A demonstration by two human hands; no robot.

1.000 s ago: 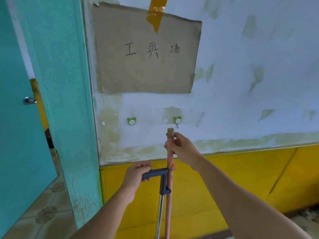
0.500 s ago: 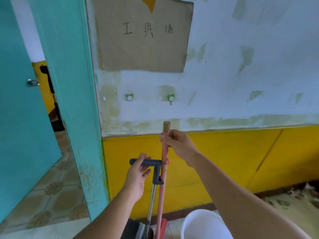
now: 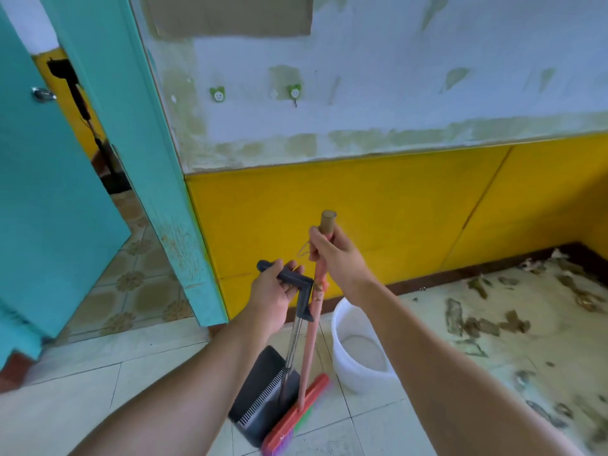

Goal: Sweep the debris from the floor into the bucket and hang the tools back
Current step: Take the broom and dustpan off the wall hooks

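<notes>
My right hand (image 3: 335, 258) grips the top of a pink broom handle (image 3: 311, 337); its red head (image 3: 296, 413) rests on the tiled floor. My left hand (image 3: 273, 291) holds the dark grey grip of a long-handled dustpan (image 3: 263, 390), fingers loosely curled around it; the pan stands on the floor against the broom head. A white bucket (image 3: 345, 327) stands just right of the broom, by the yellow wall base. Brown debris (image 3: 487, 324) lies scattered over the floor to the right. Two small green wall hooks (image 3: 217, 93) (image 3: 294, 92) sit higher on the white wall.
A teal door frame (image 3: 158, 179) stands left of the tools, with an open teal door (image 3: 49, 192) and a patterned tile floor beyond it. A cardboard sign (image 3: 230, 14) hangs above the hooks. The yellow wall panel (image 3: 362, 209) runs behind the bucket.
The view has tilted down from the hooks to the floor. Both hands have lowered with the broom and dustpan, whose heads, the bucket and the debris have come into view.
</notes>
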